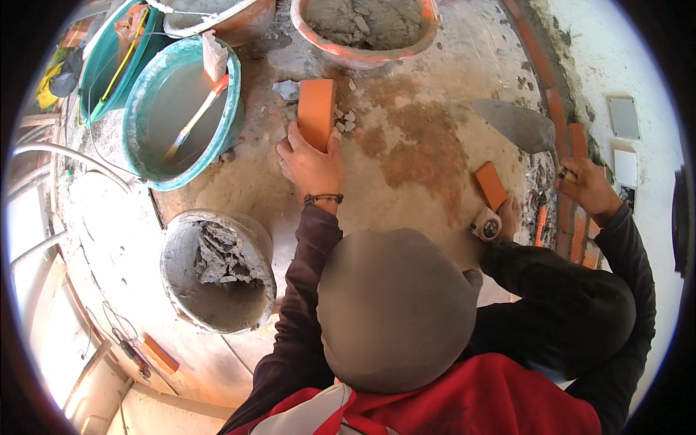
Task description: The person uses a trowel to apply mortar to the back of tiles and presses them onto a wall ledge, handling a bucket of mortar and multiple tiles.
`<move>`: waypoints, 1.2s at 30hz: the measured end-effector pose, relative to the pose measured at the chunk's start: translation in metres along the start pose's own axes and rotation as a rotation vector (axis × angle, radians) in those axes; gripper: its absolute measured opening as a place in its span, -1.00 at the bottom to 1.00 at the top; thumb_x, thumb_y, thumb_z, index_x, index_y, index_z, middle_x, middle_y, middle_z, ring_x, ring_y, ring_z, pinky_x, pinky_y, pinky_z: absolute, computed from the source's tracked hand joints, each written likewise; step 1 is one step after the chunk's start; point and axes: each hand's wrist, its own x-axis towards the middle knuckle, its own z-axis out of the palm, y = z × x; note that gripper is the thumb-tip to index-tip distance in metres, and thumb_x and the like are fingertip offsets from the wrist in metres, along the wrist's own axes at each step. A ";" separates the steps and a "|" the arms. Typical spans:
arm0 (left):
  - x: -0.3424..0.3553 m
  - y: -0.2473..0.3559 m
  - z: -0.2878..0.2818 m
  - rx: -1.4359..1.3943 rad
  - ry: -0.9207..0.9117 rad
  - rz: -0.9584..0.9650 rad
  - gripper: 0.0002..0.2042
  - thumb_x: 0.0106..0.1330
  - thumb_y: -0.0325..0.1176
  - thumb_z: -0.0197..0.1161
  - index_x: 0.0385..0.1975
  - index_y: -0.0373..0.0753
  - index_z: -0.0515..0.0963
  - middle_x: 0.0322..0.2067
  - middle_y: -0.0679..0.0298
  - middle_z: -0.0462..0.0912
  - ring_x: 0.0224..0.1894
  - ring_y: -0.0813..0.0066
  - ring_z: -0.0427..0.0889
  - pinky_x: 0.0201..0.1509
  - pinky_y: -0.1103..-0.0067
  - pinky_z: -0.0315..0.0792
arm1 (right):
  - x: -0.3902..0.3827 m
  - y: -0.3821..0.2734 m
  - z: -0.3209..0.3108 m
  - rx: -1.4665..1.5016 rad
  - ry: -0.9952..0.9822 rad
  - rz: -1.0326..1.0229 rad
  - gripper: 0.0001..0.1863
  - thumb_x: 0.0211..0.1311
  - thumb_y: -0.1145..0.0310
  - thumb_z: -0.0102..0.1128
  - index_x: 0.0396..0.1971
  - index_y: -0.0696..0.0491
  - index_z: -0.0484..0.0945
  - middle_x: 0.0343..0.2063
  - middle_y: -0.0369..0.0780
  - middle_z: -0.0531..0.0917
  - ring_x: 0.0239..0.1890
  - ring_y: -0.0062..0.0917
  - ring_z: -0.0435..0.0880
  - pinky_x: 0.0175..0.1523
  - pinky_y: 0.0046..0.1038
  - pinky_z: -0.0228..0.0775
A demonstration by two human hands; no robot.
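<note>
My left hand (312, 167) grips an orange brick (316, 109) lying among grey mortar crumbs in the upper middle. My right hand (583, 185) at the right is closed on the handle of a trowel (511, 123), its grey blade pointing leftward beside the brick edging. Between my hands, a smaller brick piece (490, 185) sits above a tape measure (486, 225), near what looks like a foot at the end of a dark-clothed leg (558, 290). A blurred grey rounded shape (395, 308) hides part of the lower middle.
Teal buckets (232, 109), one holding cloudy liquid and a brush (196, 119), stand upper left. A mortar basin (362, 52) is at top. A bucket of grey debris (181, 268) is lower left. A brick-edged white wall (623, 80) runs right. Cables and a loose brick (159, 351) lie lower left.
</note>
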 end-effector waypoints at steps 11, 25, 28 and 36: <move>0.015 -0.031 0.042 0.570 0.093 0.216 -0.18 0.05 0.16 0.39 0.24 -0.22 0.32 0.04 -0.08 0.48 0.11 -0.07 0.44 0.09 0.11 0.40 | 0.079 0.088 0.035 -0.111 0.074 -0.810 -0.78 0.18 0.30 0.26 -0.28 0.14 0.58 -0.44 -0.09 0.58 -0.34 -0.24 0.61 -0.20 -0.26 0.44; -0.053 -0.012 -0.119 -0.517 -0.576 -0.709 -0.23 0.38 0.27 -0.06 0.35 -0.28 0.15 0.13 -0.09 0.44 0.16 0.08 0.45 0.22 0.05 0.32 | 0.116 0.118 0.122 1.087 -0.028 -0.331 -0.71 0.38 0.21 0.09 -0.42 0.13 0.46 -0.65 -0.24 0.50 -0.69 -0.56 0.45 -0.53 -0.46 0.31; -0.059 0.026 -0.130 -0.561 -0.527 -0.670 -0.23 0.39 0.27 -0.08 0.35 -0.28 0.15 0.13 -0.09 0.44 0.17 0.07 0.44 0.23 0.06 0.30 | 0.135 0.145 0.126 1.489 -0.048 -0.189 -0.82 0.41 0.27 0.05 -0.33 0.07 0.46 -0.63 -0.34 0.49 -0.72 -0.70 0.41 -0.59 -0.56 0.28; -0.074 0.108 -0.171 -0.660 -0.433 -0.585 -0.23 0.40 0.27 -0.13 0.36 -0.27 0.14 0.15 -0.08 0.43 0.20 0.06 0.42 0.28 0.08 0.26 | 0.206 0.192 0.057 2.032 0.056 -0.139 -0.76 0.37 0.19 0.04 -0.28 0.08 0.45 -0.59 -0.35 0.46 -0.66 -0.62 0.46 -0.58 -0.49 0.33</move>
